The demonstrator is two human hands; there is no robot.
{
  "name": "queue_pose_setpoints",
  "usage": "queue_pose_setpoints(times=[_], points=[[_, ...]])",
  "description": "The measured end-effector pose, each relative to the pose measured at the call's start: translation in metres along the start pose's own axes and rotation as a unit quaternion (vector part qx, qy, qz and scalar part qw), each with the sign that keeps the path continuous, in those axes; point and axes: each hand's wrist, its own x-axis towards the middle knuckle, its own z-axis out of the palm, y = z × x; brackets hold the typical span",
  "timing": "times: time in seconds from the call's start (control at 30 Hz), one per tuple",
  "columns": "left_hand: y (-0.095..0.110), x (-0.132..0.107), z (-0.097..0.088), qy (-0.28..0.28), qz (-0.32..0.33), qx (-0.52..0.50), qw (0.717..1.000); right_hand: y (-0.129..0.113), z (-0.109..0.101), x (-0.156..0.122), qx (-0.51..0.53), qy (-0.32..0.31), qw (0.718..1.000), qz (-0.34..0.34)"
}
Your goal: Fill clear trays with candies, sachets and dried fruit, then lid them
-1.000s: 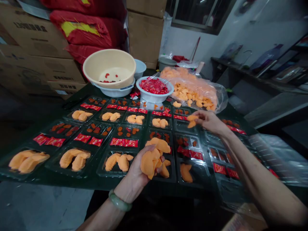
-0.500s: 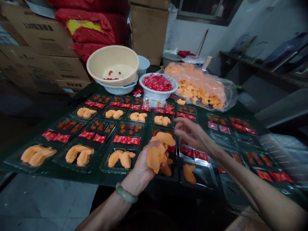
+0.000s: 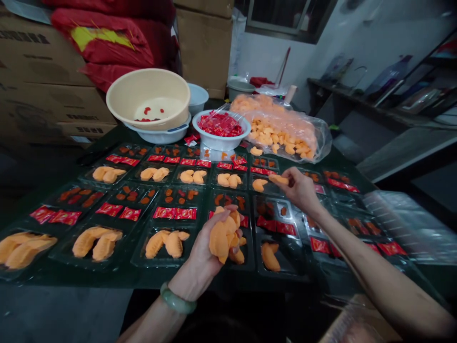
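Note:
My left hand (image 3: 205,243), a green bangle on its wrist, is closed around several curved orange pieces (image 3: 222,237). It is above a front-row tray, partly hiding what lies in it. My right hand (image 3: 302,190) pinches a single orange piece (image 3: 278,179) between thumb and fingers. That piece is over a back-row clear tray, beside another orange piece (image 3: 259,185) lying in the tray's near compartment. In front of my right arm, a front-row tray holds an orange piece (image 3: 270,256), red packets (image 3: 275,226) and small brown-orange dried pieces.
Rows of filled clear trays (image 3: 157,259) cover the dark green table. Behind them stand a white bowl of red packets (image 3: 221,125), a cream basin (image 3: 148,97) and a bag of orange pieces (image 3: 282,131). Stacked clear trays (image 3: 410,228) are at right, cartons (image 3: 67,100) at left.
My right hand has moved from above the front trays to the back row, and now pinches an orange piece. My left hand keeps its handful. The view has shifted rightward.

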Motion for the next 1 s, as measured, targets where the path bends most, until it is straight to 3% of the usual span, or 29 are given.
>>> queue_pose_setpoints(times=[0.13,0.23,0.33,0.4,0.47,0.5,0.6,0.7,0.83,1.0], points=[[0.004,0.000,0.000,0.019,0.017,0.010,1.000,0.014,0.021,-0.004,-0.180,-0.003,0.982,-0.054],[0.005,0.000,0.003,0.027,0.020,0.009,0.999,0.014,0.027,-0.005,-0.286,-0.126,0.944,-0.105],[0.003,0.001,0.004,0.004,0.012,0.007,1.000,0.007,0.023,0.000,-0.305,-0.245,0.913,-0.117],[0.001,0.002,0.005,-0.026,0.009,0.004,1.000,-0.005,0.015,-0.001,-0.228,-0.238,0.940,-0.083],[-0.001,0.003,0.006,-0.062,0.006,0.002,0.998,-0.025,0.004,-0.008,-0.063,-0.229,0.971,-0.039],[-0.002,0.002,0.007,-0.078,-0.001,0.003,0.997,-0.036,-0.003,-0.014,0.038,-0.247,0.968,-0.021],[-0.005,0.001,0.013,-0.105,-0.024,0.029,0.994,-0.067,-0.020,-0.036,0.258,-0.362,0.896,0.002],[-0.010,-0.002,0.021,-0.091,-0.030,0.075,0.993,-0.080,-0.027,-0.054,0.313,-0.411,0.856,0.002],[-0.018,-0.001,0.027,-0.081,-0.041,0.074,0.993,-0.067,-0.030,-0.070,0.380,-0.381,0.839,0.080],[-0.025,0.005,0.030,-0.026,-0.094,0.039,0.994,-0.014,-0.048,-0.068,0.426,-0.214,0.851,0.221]])
